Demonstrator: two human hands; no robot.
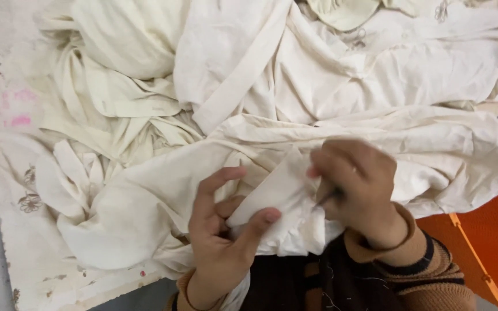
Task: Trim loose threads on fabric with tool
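Left hand (220,230) pinches a fold of crumpled cream cotton cloth (295,190). Right hand (358,184) curled closed on it, gripping a thin dark tool (327,197). Cloth heaped over a stained white board (36,276); orange surface (491,230) at right.

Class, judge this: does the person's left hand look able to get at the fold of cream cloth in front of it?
Probably yes: the left hand already pinches that cloth fold, and nothing lies between them; the right hand works beside it.

cream cloth (295,86) (plain), brown sleeve (427,270) with black stripes, orange surface (491,230).
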